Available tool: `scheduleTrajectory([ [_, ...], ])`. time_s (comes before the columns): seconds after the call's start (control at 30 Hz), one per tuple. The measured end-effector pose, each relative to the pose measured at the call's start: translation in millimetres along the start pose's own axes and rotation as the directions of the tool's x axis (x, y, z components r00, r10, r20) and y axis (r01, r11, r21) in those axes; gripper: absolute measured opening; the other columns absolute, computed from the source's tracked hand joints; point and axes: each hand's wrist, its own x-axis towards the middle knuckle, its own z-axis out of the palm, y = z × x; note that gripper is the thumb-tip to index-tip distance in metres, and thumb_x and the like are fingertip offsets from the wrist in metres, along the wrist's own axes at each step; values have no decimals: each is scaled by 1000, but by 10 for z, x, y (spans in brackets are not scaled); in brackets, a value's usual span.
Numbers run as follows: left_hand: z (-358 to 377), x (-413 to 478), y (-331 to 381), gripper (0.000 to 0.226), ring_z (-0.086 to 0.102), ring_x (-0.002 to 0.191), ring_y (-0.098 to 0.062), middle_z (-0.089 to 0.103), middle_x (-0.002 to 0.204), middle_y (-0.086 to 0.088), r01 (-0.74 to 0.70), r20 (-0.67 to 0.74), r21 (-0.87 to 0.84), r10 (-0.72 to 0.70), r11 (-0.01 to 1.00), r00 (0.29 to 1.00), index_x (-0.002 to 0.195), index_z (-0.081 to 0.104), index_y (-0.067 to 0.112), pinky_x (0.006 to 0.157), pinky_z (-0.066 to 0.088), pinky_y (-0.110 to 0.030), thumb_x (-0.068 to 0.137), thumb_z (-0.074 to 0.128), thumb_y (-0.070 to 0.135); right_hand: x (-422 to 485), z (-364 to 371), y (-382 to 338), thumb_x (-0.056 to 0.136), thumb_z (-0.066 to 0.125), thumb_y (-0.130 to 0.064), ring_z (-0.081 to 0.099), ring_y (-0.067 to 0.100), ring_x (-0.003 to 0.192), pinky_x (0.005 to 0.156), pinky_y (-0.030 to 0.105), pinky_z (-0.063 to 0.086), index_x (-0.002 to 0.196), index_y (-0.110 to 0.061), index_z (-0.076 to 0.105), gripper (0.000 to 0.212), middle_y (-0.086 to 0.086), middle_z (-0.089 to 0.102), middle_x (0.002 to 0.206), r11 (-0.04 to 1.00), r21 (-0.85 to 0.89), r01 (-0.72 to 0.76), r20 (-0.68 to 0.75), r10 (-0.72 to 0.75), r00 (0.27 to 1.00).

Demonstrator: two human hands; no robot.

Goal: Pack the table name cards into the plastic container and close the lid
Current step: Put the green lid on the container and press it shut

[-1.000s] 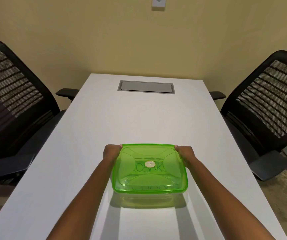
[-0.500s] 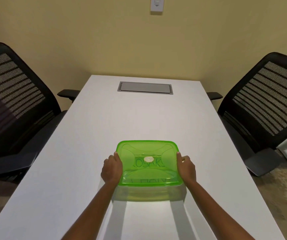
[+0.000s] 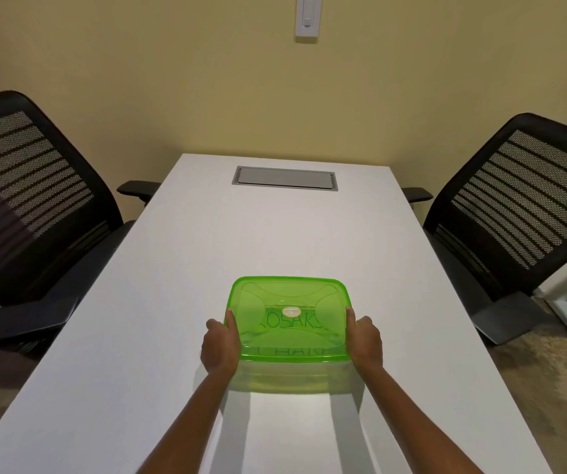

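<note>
A clear plastic container with a translucent green lid on top sits on the white table, near its front middle. Name cards with dark lettering show faintly through the lid. My left hand presses against the lid's left edge with the thumb on the rim. On the right edge my right hand does the same. Both hands grip the container's near sides.
Two black mesh office chairs stand beside the table, one on the left and one on the right. A grey cable hatch is set into the table's far end. A wall switch is above.
Both hands slid from the lid's far corners back along its sides to the near half. The container has stayed in about the same spot on the table.
</note>
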Motion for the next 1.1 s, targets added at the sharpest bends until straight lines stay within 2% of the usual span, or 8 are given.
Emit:
scheduleTrajectory([
  [0.27,12,19,-23,53,58,111,-43,61,118,-32,-20,-29,45,22,999,999,115,50,-7,91,46,-45,98,31,40,-21,-5,-8,98,31,-41,57,40,110,89,42,46,112,6,52,53,28,61,118,999,-52,-6,-24,5,1000],
  [0.37,-26,9,-11,47,59,110,-42,62,118,-28,-83,-25,157,88,984,996,116,48,-4,89,47,-45,99,32,37,-36,-32,-38,99,32,-37,58,41,111,90,42,47,114,4,51,47,28,61,118,993,-118,24,-24,-27,999],
  [0.5,-60,-32,-1,41,58,114,-32,56,124,-17,-261,-26,467,308,845,951,125,45,3,88,49,-40,98,35,33,-93,-42,-83,99,34,-27,51,35,117,88,42,49,121,-2,48,36,19,53,124,918,-352,185,-45,-214,976],
  [0.6,-26,-59,5,55,40,133,-27,42,142,-17,-404,49,581,465,706,884,142,31,7,104,39,-39,98,33,39,-148,-19,-139,99,34,-28,41,26,127,93,39,47,135,-9,39,41,13,43,135,802,-484,349,8,-395,919],
  [0.67,40,-112,32,60,20,146,-26,23,156,-15,-488,147,599,511,635,847,149,20,9,116,24,-40,99,28,41,-199,35,-192,100,29,-31,30,21,139,106,37,38,144,-11,28,48,13,34,147,729,-521,444,88,-471,878],
  [0.77,160,-229,99,63,7,150,-25,9,161,-13,-574,258,579,538,579,802,151,13,12,121,12,-41,98,25,45,-330,135,-266,100,26,-36,13,18,148,118,36,21,149,-15,17,54,9,17,159,652,-534,538,207,-516,831],
  [0.93,266,-374,101,60,0,150,-21,3,162,-7,-647,334,549,571,530,750,151,10,17,122,6,-42,99,22,43,-509,230,-270,100,25,-41,2,19,149,120,44,10,150,-17,13,57,6,6,161,643,-495,584,309,-498,810],
  [1.1,272,-460,-32,59,0,150,-24,1,162,-6,-658,361,524,558,541,747,152,6,18,122,4,-43,100,21,40,-576,270,-142,99,25,-45,1,19,149,120,47,6,150,-17,12,60,5,4,161,651,-501,570,322,-471,821],
])
